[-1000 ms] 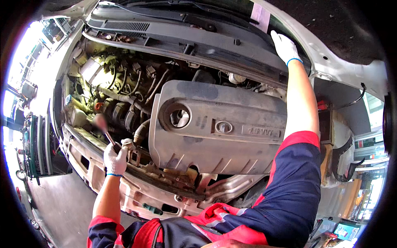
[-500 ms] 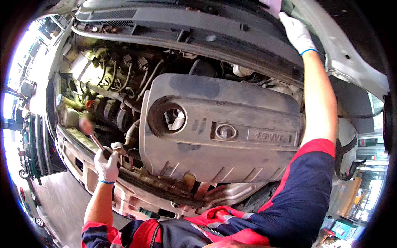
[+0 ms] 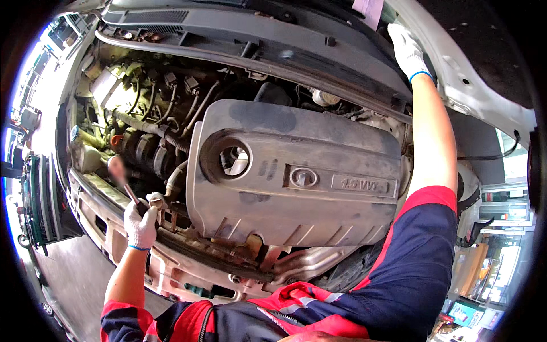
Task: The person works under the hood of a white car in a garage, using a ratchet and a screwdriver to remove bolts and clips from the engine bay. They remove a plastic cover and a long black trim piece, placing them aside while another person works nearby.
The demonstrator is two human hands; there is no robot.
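My left hand (image 3: 140,227), in a white knit glove, grips the handle of an inspection mirror (image 3: 132,194). Its thin shaft points up and left, and its oval head is blurred. The mirror reaches over the left side of the engine bay, beside dark hoses (image 3: 149,150). My right arm stretches far up to the right. On that side my right hand (image 3: 405,51), also gloved, lies with its fingers extended at the edge of the black cowl, next to the white body panel (image 3: 456,68). I see nothing held in it.
A large grey plastic engine cover (image 3: 296,148) with a round opening fills the middle. A green-handled tool (image 3: 199,290) lies on the front crossmember (image 3: 171,273). Cables and pipes run at the left. A pale purple strip (image 3: 369,12) shows above my right hand.
The view has shifted slightly, so the engine cover sits a little further left. My left hand keeps hold of the mirror. My right hand stays by the cowl edge.
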